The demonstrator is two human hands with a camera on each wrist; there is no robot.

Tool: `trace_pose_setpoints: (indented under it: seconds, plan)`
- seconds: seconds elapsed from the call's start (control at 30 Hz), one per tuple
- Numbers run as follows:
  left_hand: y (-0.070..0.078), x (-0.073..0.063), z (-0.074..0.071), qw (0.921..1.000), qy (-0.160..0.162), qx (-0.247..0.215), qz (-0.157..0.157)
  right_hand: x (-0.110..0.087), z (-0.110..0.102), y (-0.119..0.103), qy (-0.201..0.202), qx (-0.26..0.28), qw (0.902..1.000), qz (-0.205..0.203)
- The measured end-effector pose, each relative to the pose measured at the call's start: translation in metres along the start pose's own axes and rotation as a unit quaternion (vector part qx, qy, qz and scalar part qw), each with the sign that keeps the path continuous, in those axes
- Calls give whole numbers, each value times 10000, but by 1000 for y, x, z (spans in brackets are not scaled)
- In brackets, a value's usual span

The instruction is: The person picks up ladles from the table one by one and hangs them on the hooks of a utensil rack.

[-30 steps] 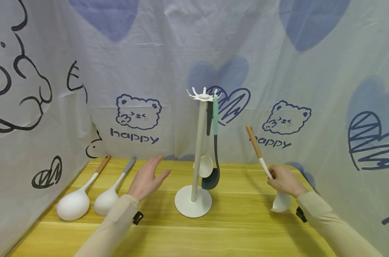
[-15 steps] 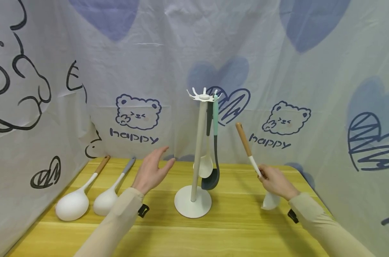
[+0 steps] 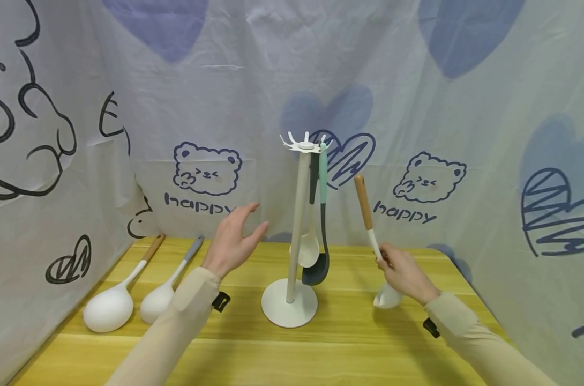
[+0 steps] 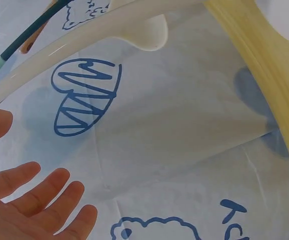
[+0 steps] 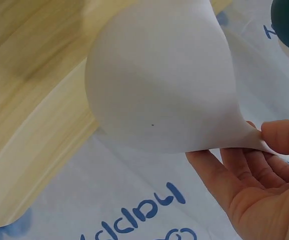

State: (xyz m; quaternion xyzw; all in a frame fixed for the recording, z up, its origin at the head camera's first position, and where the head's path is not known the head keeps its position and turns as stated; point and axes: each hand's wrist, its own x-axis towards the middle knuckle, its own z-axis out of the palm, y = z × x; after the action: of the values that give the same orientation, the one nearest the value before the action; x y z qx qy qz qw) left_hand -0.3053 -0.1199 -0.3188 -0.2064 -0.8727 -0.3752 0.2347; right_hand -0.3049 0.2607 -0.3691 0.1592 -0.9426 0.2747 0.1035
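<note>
My right hand (image 3: 407,272) grips the white neck of a ladle (image 3: 363,203) with a wooden handle. The handle points up and leans left; its white bowl (image 5: 159,80) hangs low over the table, rounded side to the right wrist camera. My left hand (image 3: 233,241) holds nothing, its thumb and fingers spread, left of a white utensil stand (image 3: 297,230). On the stand's right side hang a dark ladle (image 3: 316,271) with a mint handle and a cream spoon (image 3: 308,250) with a black handle. The stand's left hooks carry nothing.
Two white ladles lie bowl-down at the left, one with a brown handle (image 3: 154,247), the other with a grey-blue handle (image 3: 193,250). The wooden table (image 3: 253,354) meets a printed cloth (image 3: 215,107) behind and at both sides.
My right hand has carried the ladle left towards the stand, and its handle has become more upright. My left hand has risen and shifted right, still with nothing in it.
</note>
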Motion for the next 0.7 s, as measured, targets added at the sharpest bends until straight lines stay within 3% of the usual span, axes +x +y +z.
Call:
trace_pose_setpoints:
  seconds: [0.33, 0.53, 0.7]
  plan:
    - [13, 10, -10, 9999, 19, -98, 34, -1, 2, -9, 189, 122, 9997, -55]
    - [22, 17, -9, 9996, 11, -10, 271, -2, 7, -15, 337, 197, 9990, -228]
    - [28, 24, -10, 9982, 194, -250, 518, -3, 8, -20, 393, 283, 9985, -257]
